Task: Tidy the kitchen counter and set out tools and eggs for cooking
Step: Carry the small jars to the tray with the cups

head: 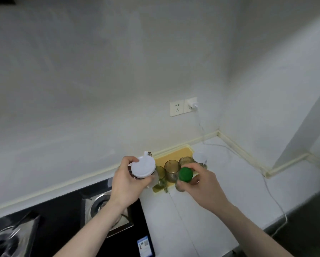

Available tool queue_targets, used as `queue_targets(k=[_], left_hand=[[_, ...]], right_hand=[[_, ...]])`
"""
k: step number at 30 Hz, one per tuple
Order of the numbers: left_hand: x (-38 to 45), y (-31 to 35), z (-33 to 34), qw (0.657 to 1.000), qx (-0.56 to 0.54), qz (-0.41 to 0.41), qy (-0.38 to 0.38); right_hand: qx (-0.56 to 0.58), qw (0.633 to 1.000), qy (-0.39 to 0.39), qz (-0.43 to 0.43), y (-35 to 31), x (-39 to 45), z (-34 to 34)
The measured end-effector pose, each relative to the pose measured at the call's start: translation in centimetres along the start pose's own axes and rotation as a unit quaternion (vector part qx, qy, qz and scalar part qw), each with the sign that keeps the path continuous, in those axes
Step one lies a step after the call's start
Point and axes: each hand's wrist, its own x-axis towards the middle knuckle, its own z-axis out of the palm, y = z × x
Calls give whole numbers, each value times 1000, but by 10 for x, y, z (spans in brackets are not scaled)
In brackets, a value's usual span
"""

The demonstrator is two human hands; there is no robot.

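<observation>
Head view, landmark: a yellow tray (183, 152) is seen against the wall on the white counter (183, 219); all places are given from it.
Left hand: the left hand (125, 182) is wrapped round a clear bottle with a white cap (143, 167), held at the tray's left edge, above the counter beside the stove (62, 210).
Right hand: the right hand (202, 182) is closed round a bottle with a green cap (185, 174), held at the tray's front right corner; whether its base rests on the counter cannot be told.
On the tray: two amber tumblers (171, 171) are stood in the tray, between the two held bottles.
Right of the tray: another white-lidded jar (200, 157) is set just beside the tray's right edge.
Behind the tray: a wall socket (183, 106) with a plug and a trailing cable (266, 186) is mounted above.
Handling: both bottles are judged stiff and smooth, likely glass or hard plastic, so breakable and slippery if oily; their weight depends on contents that cannot be read.
Where to hold: the body below the cap is judged the safest hold, since a cap might come loose.
</observation>
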Motion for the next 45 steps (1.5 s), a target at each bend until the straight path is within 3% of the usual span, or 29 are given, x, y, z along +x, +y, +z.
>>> queue_targets(k=[9, 19, 31, 45], left_hand=[[27, 12, 57, 997, -7, -50, 64], [67, -10, 68, 987, 25, -127, 93], [144, -14, 103, 980, 56, -178, 67], [196, -65, 149, 952, 141, -270, 25]], right_hand=[[-29, 997, -64, -21, 33, 73, -51], [-49, 996, -73, 0, 59, 126, -46], [-67, 996, -61, 12, 80, 162, -51], [-71, 993, -92, 32, 109, 234, -34]])
